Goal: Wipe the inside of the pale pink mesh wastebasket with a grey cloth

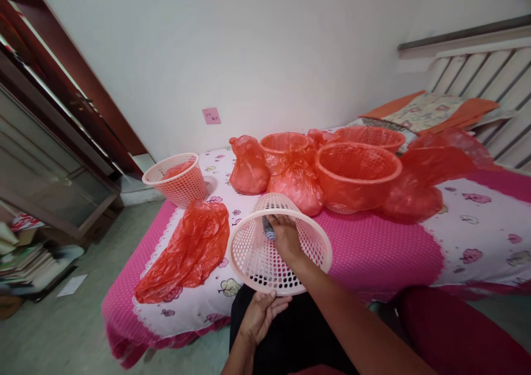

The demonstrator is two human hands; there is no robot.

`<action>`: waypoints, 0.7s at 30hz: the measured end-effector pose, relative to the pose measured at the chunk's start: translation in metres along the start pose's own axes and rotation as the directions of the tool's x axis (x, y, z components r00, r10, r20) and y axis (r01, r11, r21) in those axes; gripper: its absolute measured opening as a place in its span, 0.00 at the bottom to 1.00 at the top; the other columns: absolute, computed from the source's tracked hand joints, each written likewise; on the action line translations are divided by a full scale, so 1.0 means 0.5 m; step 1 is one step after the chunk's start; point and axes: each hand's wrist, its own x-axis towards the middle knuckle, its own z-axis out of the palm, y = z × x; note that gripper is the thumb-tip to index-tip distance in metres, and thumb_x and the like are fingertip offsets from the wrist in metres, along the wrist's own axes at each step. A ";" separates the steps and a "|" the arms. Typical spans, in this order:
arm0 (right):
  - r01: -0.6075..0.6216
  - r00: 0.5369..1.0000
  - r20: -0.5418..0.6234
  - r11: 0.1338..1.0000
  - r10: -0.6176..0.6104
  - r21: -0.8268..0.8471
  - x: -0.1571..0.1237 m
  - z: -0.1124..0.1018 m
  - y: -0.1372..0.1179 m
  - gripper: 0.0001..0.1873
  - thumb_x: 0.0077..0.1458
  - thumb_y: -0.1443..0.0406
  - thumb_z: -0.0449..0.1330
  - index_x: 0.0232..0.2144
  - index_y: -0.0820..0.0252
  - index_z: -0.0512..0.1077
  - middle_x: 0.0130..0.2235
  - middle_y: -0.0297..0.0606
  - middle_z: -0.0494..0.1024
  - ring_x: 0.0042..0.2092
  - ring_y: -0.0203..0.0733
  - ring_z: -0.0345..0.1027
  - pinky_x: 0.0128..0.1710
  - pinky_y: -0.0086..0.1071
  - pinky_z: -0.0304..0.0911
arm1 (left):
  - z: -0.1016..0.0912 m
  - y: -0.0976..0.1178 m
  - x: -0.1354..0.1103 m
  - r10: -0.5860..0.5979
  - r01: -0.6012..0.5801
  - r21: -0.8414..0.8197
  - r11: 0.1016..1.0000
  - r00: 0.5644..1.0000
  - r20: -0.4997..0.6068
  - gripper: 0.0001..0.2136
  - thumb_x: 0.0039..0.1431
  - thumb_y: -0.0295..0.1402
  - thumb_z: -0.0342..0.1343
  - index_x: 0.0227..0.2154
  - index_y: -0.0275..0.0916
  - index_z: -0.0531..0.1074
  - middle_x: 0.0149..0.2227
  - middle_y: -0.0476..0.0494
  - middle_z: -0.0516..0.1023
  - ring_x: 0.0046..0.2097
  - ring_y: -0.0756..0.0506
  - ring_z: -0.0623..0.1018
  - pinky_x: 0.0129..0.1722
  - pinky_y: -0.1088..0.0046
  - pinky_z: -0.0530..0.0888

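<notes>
A pale pink perforated plastic basket [321, 248] lies tipped on its side, its wide mouth facing me. My left hand [262, 313] grips the lower rim from below, thumb on the edge. My right hand [285, 235] reaches inside the basket, fingers closed on a small grey-blue striped cloth [269, 231] against the inner wall. The far fingertips of that hand are partly hidden. Left of the basket, a crumpled red plastic bag [194, 248] is spread on the bed.
The bed [373, 248] has a pink and white patterned sheet. Another pink basket [182, 186] stands at the left end. Red-bagged baskets [357, 178] and knotted red bags [249, 167] line the wall side. Folded fabric [431, 109] lies by the headboard [481, 76].
</notes>
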 end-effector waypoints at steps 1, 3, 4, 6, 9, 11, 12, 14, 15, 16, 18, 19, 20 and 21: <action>-0.051 0.996 0.070 0.997 0.056 -0.061 0.005 0.019 0.002 0.30 0.65 0.73 0.45 0.67 0.58 0.63 0.70 0.46 0.63 0.71 0.50 0.50 0.71 0.50 0.43 | 0.001 0.000 -0.001 0.002 -0.002 0.001 1.000 1.000 0.001 0.19 0.55 0.37 0.70 0.47 0.32 0.79 0.49 0.27 0.84 0.48 0.34 0.85 0.50 0.60 0.77; -0.150 0.964 0.195 0.975 0.181 -0.163 0.007 0.059 0.010 0.29 0.66 0.73 0.45 0.66 0.59 0.64 0.70 0.50 0.63 0.71 0.54 0.50 0.69 0.55 0.44 | 0.002 -0.002 -0.002 0.010 -0.010 0.001 1.000 1.000 0.001 0.18 0.57 0.37 0.68 0.48 0.33 0.79 0.49 0.28 0.84 0.49 0.34 0.84 0.50 0.60 0.77; -0.186 0.942 0.243 0.963 0.232 -0.195 0.004 0.079 0.016 0.28 0.65 0.73 0.46 0.65 0.60 0.65 0.69 0.52 0.64 0.70 0.56 0.52 0.67 0.57 0.47 | 0.002 -0.002 -0.003 0.013 -0.013 -0.002 1.000 1.000 -0.001 0.18 0.58 0.37 0.68 0.48 0.34 0.78 0.50 0.29 0.84 0.49 0.33 0.84 0.50 0.60 0.77; -0.226 0.904 0.314 0.948 0.289 -0.223 -0.005 0.111 0.029 0.28 0.64 0.72 0.50 0.65 0.61 0.66 0.68 0.54 0.66 0.69 0.59 0.55 0.65 0.58 0.51 | 0.002 -0.003 -0.002 0.012 -0.013 -0.009 1.000 1.000 -0.008 0.17 0.58 0.37 0.68 0.48 0.35 0.78 0.50 0.30 0.84 0.48 0.34 0.84 0.50 0.61 0.77; -0.228 0.869 0.385 0.942 0.311 -0.247 -0.014 0.132 0.044 0.31 0.62 0.72 0.52 0.67 0.61 0.62 0.70 0.54 0.62 0.70 0.59 0.53 0.65 0.54 0.51 | 0.001 -0.002 0.000 0.002 -0.002 -0.011 1.000 1.000 -0.002 0.17 0.58 0.37 0.67 0.48 0.34 0.79 0.50 0.29 0.84 0.48 0.35 0.85 0.49 0.62 0.77; -0.212 0.859 0.413 0.945 0.301 -0.248 -0.015 0.131 0.049 0.32 0.62 0.73 0.51 0.68 0.62 0.61 0.71 0.53 0.60 0.71 0.58 0.52 0.66 0.51 0.51 | 0.000 -0.001 0.002 -0.001 0.001 -0.008 1.000 1.000 0.009 0.17 0.58 0.37 0.67 0.47 0.33 0.79 0.49 0.29 0.84 0.48 0.35 0.84 0.49 0.63 0.78; -0.205 0.855 0.426 0.947 0.295 -0.245 -0.014 0.127 0.050 0.32 0.63 0.73 0.50 0.68 0.62 0.61 0.71 0.53 0.60 0.71 0.57 0.52 0.66 0.50 0.51 | -0.001 -0.001 0.003 -0.001 0.001 -0.007 1.000 1.000 0.014 0.17 0.57 0.37 0.68 0.46 0.33 0.79 0.49 0.28 0.84 0.48 0.34 0.84 0.49 0.63 0.78; -0.193 0.847 0.449 0.952 0.285 -0.239 -0.012 0.119 0.052 0.32 0.63 0.74 0.48 0.68 0.62 0.60 0.71 0.52 0.60 0.71 0.56 0.52 0.66 0.49 0.52 | -0.002 -0.002 0.004 0.002 -0.002 -0.004 1.000 1.000 0.020 0.18 0.55 0.36 0.69 0.46 0.33 0.80 0.49 0.28 0.84 0.49 0.34 0.84 0.50 0.62 0.78; -0.188 0.844 0.459 0.954 0.279 -0.235 -0.011 0.115 0.052 0.32 0.64 0.74 0.47 0.69 0.63 0.60 0.71 0.53 0.60 0.71 0.56 0.52 0.65 0.49 0.52 | -0.004 -0.003 0.005 0.004 -0.004 0.000 1.000 1.000 0.022 0.18 0.54 0.35 0.70 0.47 0.32 0.80 0.50 0.28 0.84 0.49 0.33 0.84 0.50 0.62 0.78; -0.183 0.841 0.468 0.956 0.274 -0.231 -0.011 0.111 0.053 0.31 0.64 0.74 0.46 0.69 0.63 0.60 0.71 0.53 0.60 0.71 0.56 0.53 0.65 0.49 0.52 | -0.005 -0.004 0.006 0.006 -0.006 0.004 1.000 1.000 0.022 0.19 0.53 0.34 0.71 0.47 0.32 0.80 0.50 0.28 0.84 0.49 0.34 0.84 0.49 0.63 0.78; -0.172 0.836 0.483 0.960 0.260 -0.220 -0.013 0.106 0.052 0.31 0.64 0.73 0.46 0.69 0.64 0.60 0.71 0.54 0.61 0.71 0.56 0.53 0.66 0.49 0.52 | -0.006 -0.006 0.006 0.005 -0.005 0.009 1.000 1.000 0.019 0.19 0.52 0.33 0.71 0.47 0.32 0.80 0.50 0.28 0.84 0.48 0.34 0.84 0.48 0.63 0.78; -0.166 0.834 0.490 0.963 0.253 -0.214 -0.014 0.103 0.052 0.31 0.64 0.73 0.47 0.69 0.64 0.60 0.70 0.54 0.61 0.71 0.56 0.53 0.66 0.49 0.52 | -0.007 -0.007 0.006 0.002 -0.002 0.010 1.000 1.000 0.018 0.19 0.52 0.33 0.71 0.46 0.32 0.81 0.49 0.28 0.84 0.48 0.34 0.84 0.48 0.63 0.78; -0.159 0.833 0.497 0.965 0.245 -0.209 -0.016 0.100 0.051 0.32 0.63 0.73 0.48 0.69 0.64 0.60 0.70 0.54 0.61 0.70 0.56 0.54 0.66 0.49 0.52 | -0.007 -0.007 0.005 0.001 -0.001 0.011 1.000 1.000 0.020 0.19 0.52 0.33 0.71 0.46 0.33 0.81 0.49 0.29 0.84 0.48 0.34 0.84 0.48 0.63 0.78; -0.152 0.831 0.503 0.967 0.236 -0.203 -0.019 0.097 0.049 0.33 0.62 0.74 0.49 0.68 0.64 0.60 0.70 0.53 0.61 0.70 0.55 0.54 0.66 0.49 0.52 | -0.006 -0.007 0.005 0.001 -0.001 0.013 1.000 1.000 0.023 0.18 0.52 0.34 0.71 0.46 0.33 0.81 0.49 0.29 0.84 0.49 0.33 0.84 0.49 0.63 0.78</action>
